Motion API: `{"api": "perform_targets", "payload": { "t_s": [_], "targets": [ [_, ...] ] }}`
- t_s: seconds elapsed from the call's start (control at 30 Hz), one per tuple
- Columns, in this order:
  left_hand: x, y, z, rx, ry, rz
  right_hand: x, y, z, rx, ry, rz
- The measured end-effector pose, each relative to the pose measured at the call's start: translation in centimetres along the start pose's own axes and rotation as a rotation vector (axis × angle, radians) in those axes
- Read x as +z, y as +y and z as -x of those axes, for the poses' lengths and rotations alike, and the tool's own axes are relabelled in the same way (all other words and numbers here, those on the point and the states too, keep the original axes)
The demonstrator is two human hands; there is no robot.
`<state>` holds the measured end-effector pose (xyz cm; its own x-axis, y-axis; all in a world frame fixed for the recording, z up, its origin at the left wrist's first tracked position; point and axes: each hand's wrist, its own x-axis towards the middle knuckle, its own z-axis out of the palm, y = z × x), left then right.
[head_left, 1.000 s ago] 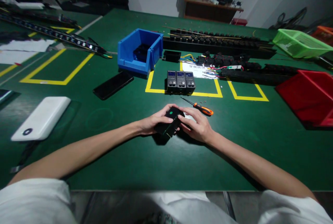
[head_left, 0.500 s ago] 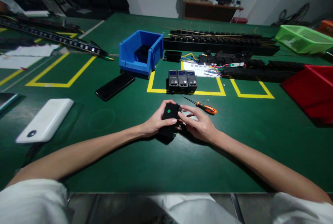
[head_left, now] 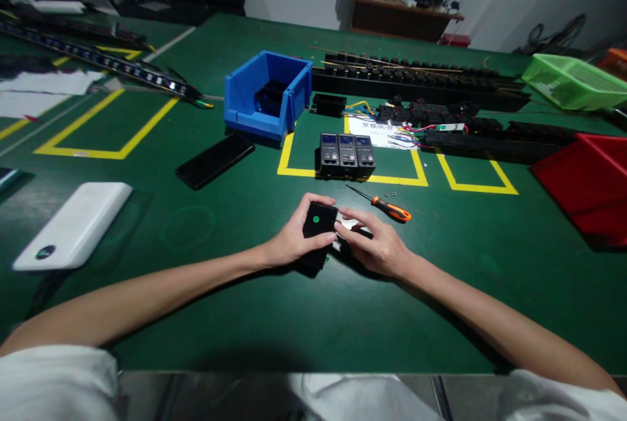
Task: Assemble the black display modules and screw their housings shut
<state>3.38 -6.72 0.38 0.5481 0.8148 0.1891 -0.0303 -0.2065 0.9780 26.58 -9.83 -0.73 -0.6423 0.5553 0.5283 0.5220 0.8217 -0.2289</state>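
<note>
**Black box in the left hand, right fingertips at its edge**

The left hand (head_left: pixel 292 236) grasps a small black box (head_left: pixel 322 212), thumb across the near part of its face, fingers around the far end. A green dot (head_left: pixel 316 219) marks that face. The right hand (head_left: pixel 385 251) is partly curled, fingertips at the box's right edge; whether they pinch anything there cannot be told. A pale piece (head_left: pixel 349 225) shows behind those fingers, too hidden to identify.

The box looks light enough for one hand, with a stiff shell that should bear a firm grip. Its smooth face may slip a little, so the long sides seem the best hold, thumb opposite fingers. The right edge, where the fingertips work, may be more delicate and is better not squeezed.

Beyond the right hand lies a screwdriver (head_left: pixel 392 209) with small metal bits (head_left: pixel 390 195); three upright modules (head_left: pixel 347 155) stand beyond both hands.
</note>
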Motion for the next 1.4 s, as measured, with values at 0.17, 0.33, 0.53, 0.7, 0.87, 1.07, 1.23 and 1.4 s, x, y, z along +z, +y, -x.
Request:
{"api": "perform_targets", "payload": {
  "t_s": [0.17, 0.33, 0.53, 0.7, 0.87, 1.07, 1.23, 1.4],
  "targets": [
    [-0.1, -0.1, 0.0, 0.013, 0.032, -0.057, 0.1, 0.1, -0.2, 0.009, -0.053, 0.014],
    [-0.5, 0.0, -0.2, 0.012, -0.006, -0.135, 0.0, 0.1, -0.4, 0.004, -0.125, 0.027],
    [-0.7, 0.3, -0.5, -0.003, -0.059, -0.169, -0.1, 0.1, -0.5, -0.002, -0.110, 0.028],
    [-1.4, 0.0, -1.1, -0.017, -0.101, -0.111, -1.8, 1.4, -0.1, -0.004, -0.050, 0.099],
    [-2.9, -0.4, -2.3, -0.057, -0.128, -0.068, -4.8, 3.6, 2.1, 0.289, 0.027, 0.272],
    [-3.1, -0.6, -3.0, -0.105, -0.020, -0.054, -5.7, 4.9, 4.7, 0.493, -0.062, 0.290],
    [-2.8, -0.7, -2.7, -0.113, 0.041, -0.036, -5.3, 4.8, 4.3, 0.591, -0.026, 0.106],
    [-2.7, -0.4, -2.4, -0.075, 0.096, -0.114, -4.6, 3.0, 3.9, 0.846, 0.226, -0.261]
  ]
}}
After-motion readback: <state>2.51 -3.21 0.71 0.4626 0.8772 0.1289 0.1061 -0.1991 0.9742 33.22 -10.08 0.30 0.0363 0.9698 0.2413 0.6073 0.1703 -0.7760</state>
